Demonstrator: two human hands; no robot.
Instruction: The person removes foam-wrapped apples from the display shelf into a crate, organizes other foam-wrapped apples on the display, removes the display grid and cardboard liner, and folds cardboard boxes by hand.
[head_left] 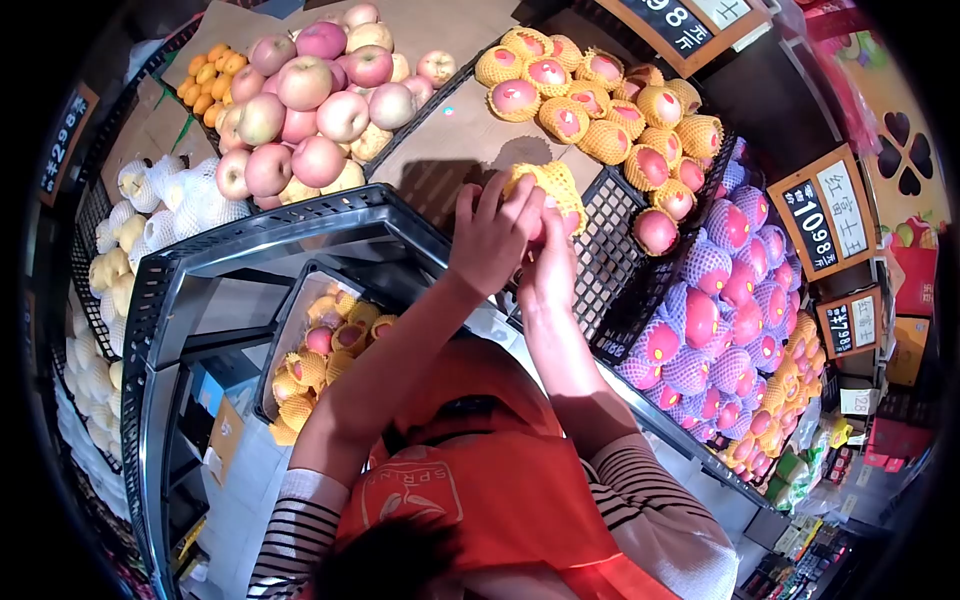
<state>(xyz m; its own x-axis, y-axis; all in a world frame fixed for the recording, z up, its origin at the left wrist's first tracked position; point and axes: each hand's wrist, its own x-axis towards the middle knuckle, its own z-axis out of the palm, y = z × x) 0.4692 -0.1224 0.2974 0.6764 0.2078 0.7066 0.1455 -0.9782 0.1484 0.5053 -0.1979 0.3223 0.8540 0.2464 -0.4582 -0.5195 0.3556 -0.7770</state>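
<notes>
Both of my hands meet in front of the fruit stand around one apple (pixel 537 236) in a yellow foam net (pixel 556 187). My left hand (pixel 492 232) lies over the apple's left side, its fingers bent onto the net. From the right and below, my right hand (pixel 548 265) wraps the fruit. The net covers the top of the apple, and red skin shows between my hands. Beneath them are brown paper (pixel 430 150) and a bare patch of black crate mesh (pixel 607 235). The fingers partly hide the apple.
Netted yellow apples (pixel 605 141) lie behind and right, purple-netted apples (pixel 715 310) farther right. Bare apples (pixel 305 82) are piled at the back left. A black rail (pixel 290 225) crosses in front. A crate of netted fruit (pixel 285 325) stands below left. Price signs (pixel 822 212) stand at the right.
</notes>
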